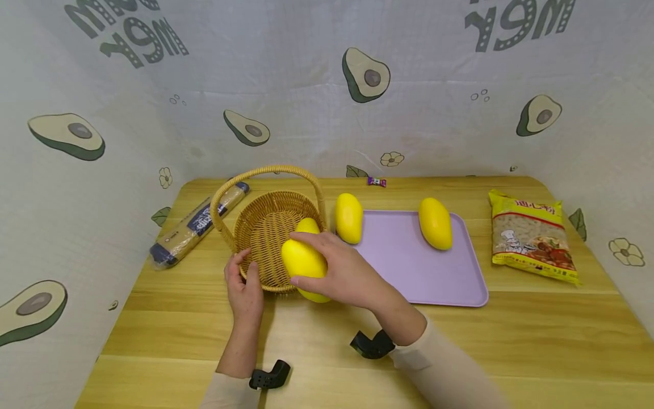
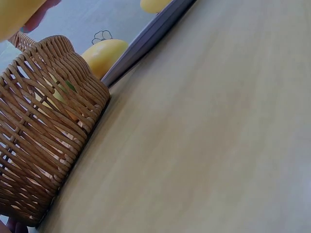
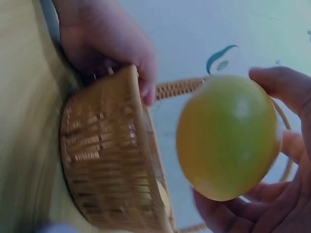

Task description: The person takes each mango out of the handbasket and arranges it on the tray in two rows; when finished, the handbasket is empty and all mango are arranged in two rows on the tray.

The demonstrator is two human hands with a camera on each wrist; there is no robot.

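Observation:
My right hand (image 1: 342, 272) holds a yellow mango (image 1: 301, 258) over the right side of a round wicker basket (image 1: 263, 227), fingers and thumb spread around the fruit. The right wrist view shows this mango (image 3: 228, 138) above the basket's rim, apart from it. Another mango (image 1: 308, 225) lies in the basket, partly hidden behind the held one; more yellow shows just below the held fruit. My left hand (image 1: 246, 292) grips the basket's near-left rim. In the left wrist view the basket's woven side (image 2: 43, 121) stands on the table, with yellow showing through the weave.
Right of the basket lies a lilac tray (image 1: 419, 278) with a mango (image 1: 436, 223) on it and another mango (image 1: 349, 218) at its left edge. A yellow food bag (image 1: 531, 236) is far right, a long packet (image 1: 199, 224) left, a small wrapped candy (image 1: 377, 182) at the back.

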